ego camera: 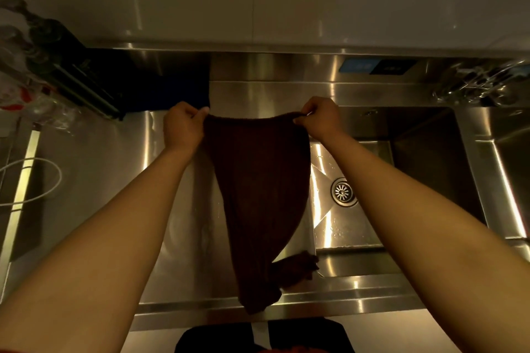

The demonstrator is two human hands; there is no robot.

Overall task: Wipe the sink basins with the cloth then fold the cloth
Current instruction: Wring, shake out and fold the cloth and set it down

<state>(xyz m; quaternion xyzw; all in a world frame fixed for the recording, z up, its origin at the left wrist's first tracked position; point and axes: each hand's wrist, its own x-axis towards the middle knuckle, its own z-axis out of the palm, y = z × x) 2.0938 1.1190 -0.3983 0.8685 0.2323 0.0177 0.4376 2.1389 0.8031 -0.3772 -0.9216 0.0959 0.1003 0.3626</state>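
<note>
Both hands are up at the far side of the steel worktop [94, 169], set apart from each other, and each pinches one top corner of the cloth [258, 195]: my left hand [183, 126] clamps the corner on its side between thumb and curled fingers, and my right hand [321, 117] does the same with the opposite corner. From the head view, the only one I have, the top edge of the cloth is stretched roughly level between the two grips, and the rest hangs away from them towards my body, so its long axis runs from the hands back to me. It narrows as it drops, and its lower end lies bunched on the front rim of the sink [358, 289], with one loose flap skewed off to the right. Neither hand is nearer; they share the cloth evenly. It is dark brown, ribbed or knitted in texture, limp, and not yet squared up. Just right of it is a basin [355, 232] with a round drain [342, 191] and beads of water on its floor. I judge the wiping over and the folding about to begin; the fold depends on that crumpled lower end first lying flat.
</note>
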